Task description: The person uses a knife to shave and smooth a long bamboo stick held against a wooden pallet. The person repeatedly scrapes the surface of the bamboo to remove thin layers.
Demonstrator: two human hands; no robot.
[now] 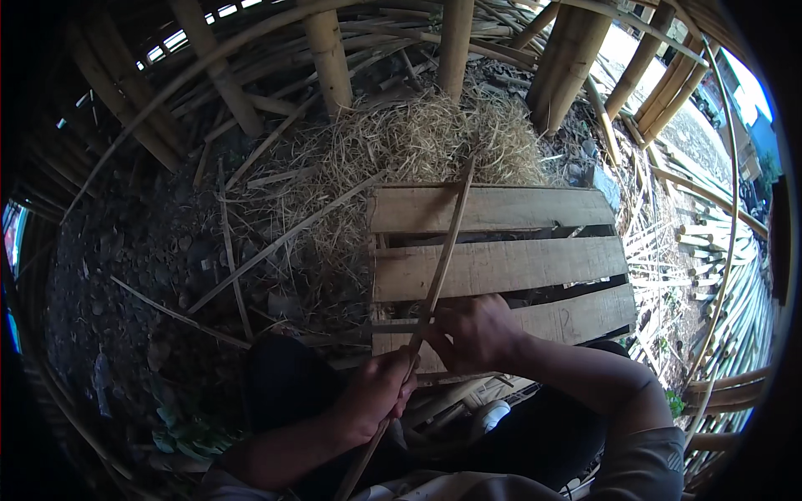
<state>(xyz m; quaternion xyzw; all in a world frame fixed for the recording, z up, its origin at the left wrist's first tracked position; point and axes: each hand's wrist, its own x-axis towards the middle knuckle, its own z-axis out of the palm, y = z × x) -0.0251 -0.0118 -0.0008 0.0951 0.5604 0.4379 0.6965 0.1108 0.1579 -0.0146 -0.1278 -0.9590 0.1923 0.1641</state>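
A long, narrow bamboo strip (449,238) slants from my lap up over a slatted wooden platform (501,265). My left hand (380,392) is closed around its lower part, above my lap. Higher up, my right hand (476,332) is closed beside the strip, over the nearest board. From the right fist a thin, flat, grey knife blade (391,329) points left and crosses the strip, apparently touching it. The handle is hidden inside my fingers. The strip's lower end passes below my left hand toward the lower edge.
Pale shavings (401,138) are heaped behind the platform. Loose bamboo strips (288,242) lie on the dark ground at left. Upright bamboo posts (330,67) stand at the back. Many cut bamboo poles (727,326) lie at right, behind a curved strip (732,200).
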